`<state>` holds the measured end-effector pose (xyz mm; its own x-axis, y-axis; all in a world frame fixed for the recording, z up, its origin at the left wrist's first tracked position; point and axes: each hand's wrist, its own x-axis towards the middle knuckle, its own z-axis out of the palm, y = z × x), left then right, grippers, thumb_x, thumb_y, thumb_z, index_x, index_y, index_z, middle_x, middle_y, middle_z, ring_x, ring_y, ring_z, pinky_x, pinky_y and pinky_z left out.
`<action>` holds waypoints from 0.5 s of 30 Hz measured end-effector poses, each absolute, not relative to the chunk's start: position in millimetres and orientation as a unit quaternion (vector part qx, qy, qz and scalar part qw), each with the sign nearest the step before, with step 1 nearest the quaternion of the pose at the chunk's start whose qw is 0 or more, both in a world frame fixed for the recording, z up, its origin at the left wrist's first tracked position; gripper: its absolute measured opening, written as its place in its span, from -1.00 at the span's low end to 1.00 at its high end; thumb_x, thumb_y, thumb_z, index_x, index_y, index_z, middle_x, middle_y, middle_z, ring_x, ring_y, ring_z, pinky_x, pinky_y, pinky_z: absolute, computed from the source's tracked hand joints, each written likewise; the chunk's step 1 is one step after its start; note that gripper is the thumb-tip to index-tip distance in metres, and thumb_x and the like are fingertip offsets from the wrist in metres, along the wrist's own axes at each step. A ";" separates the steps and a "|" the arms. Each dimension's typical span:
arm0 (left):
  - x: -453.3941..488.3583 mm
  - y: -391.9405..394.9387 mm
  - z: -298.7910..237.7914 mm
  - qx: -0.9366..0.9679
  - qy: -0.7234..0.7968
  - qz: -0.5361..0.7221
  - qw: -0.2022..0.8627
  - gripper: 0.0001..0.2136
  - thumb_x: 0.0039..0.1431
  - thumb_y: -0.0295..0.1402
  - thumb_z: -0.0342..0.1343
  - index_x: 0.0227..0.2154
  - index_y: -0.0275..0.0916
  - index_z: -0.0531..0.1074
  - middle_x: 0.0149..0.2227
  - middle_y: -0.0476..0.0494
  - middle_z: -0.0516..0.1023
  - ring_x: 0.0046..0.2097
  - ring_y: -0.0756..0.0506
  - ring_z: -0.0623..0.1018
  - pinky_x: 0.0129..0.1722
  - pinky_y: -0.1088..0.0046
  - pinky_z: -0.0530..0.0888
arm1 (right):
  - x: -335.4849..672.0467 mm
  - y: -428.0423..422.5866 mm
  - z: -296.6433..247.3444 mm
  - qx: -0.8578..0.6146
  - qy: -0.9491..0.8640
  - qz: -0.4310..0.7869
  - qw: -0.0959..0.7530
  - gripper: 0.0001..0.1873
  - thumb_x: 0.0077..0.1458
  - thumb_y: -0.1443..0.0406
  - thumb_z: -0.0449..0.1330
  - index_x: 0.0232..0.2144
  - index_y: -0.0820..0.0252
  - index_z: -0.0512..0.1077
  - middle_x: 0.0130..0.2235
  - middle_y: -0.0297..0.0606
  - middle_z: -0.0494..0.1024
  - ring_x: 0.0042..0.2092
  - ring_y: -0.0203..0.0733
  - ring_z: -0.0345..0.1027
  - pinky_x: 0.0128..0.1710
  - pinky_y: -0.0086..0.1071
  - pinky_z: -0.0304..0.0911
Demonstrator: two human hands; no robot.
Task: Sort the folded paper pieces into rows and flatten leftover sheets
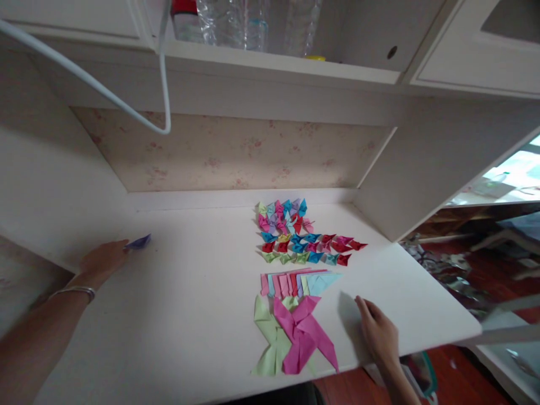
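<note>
At the left end of the white desk, my left hand (101,260) pinches a small purple origami piece (138,242) by one end. My right hand (378,332) is by the desk's front right edge, fingers curled together, with nothing showing in them. Left of it lie large pinwheel-shaped folded papers, a pink one (300,332) partly over a light green one (272,337). Above these is an overlapping row of flat folded strips (287,284) in pink, red, purple, green and light blue. Farther back, several rows of small colourful origami pieces (312,244) stand close together, with a tighter cluster (282,216) behind.
The white desk (189,315) has side panels and a floral back wall (253,152). Overhead, a shelf (274,59) bears clear plastic containers (228,25). A white cable-like bar (97,84) hangs at upper left. A bin (428,374) sits below the right front edge.
</note>
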<state>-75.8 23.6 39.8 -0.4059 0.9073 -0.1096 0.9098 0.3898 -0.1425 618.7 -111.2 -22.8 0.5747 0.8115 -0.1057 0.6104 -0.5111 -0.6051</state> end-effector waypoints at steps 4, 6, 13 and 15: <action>-59.9 21.5 52.6 0.520 0.845 -0.122 0.036 -0.62 0.28 -0.19 -0.15 0.04 -0.17 0.39 -0.07 -0.07 0.54 -0.04 -0.19 0.50 -0.13 0.40 0.39 | 614.9 -111.7 -24.5 -0.849 -0.429 0.195 0.238 -0.35 0.08 -0.15 -0.08 -0.10 0.11 0.51 -0.11 -0.11 0.59 -0.01 0.12 0.38 -0.10 -0.24 0.21; -52.9 21.0 56.3 0.512 0.849 -0.126 0.027 -0.64 0.28 -0.21 -0.16 -0.01 -0.17 0.43 -0.10 -0.05 0.55 -0.06 -0.17 0.51 -0.15 0.43 0.39 | 614.6 -113.0 -24.9 -0.848 -0.434 0.190 0.237 -0.36 0.08 -0.15 -0.08 -0.11 0.11 0.51 -0.11 -0.12 0.59 -0.02 0.11 0.39 -0.13 -0.25 0.22; -24.0 31.9 60.8 0.537 0.842 -0.053 0.015 -0.64 0.27 -0.19 -0.11 0.04 -0.13 0.40 -0.11 0.01 0.55 -0.12 -0.10 0.50 -0.17 0.51 0.37 | 611.7 -114.8 -25.5 -0.852 -0.431 0.183 0.233 -0.37 0.09 -0.15 -0.09 -0.11 0.08 0.52 -0.13 -0.15 0.60 -0.04 0.08 0.40 -0.16 -0.28 0.23; 4.6 39.0 64.5 0.570 0.822 0.002 0.024 -0.65 0.26 -0.18 -0.10 0.01 -0.13 0.43 -0.14 0.07 0.57 -0.12 -0.08 0.50 -0.14 0.48 0.36 | 610.2 -114.3 -24.7 -0.852 -0.430 0.183 0.237 -0.37 0.10 -0.15 -0.10 -0.12 0.07 0.52 -0.14 -0.16 0.60 -0.05 0.07 0.41 -0.16 -0.28 0.23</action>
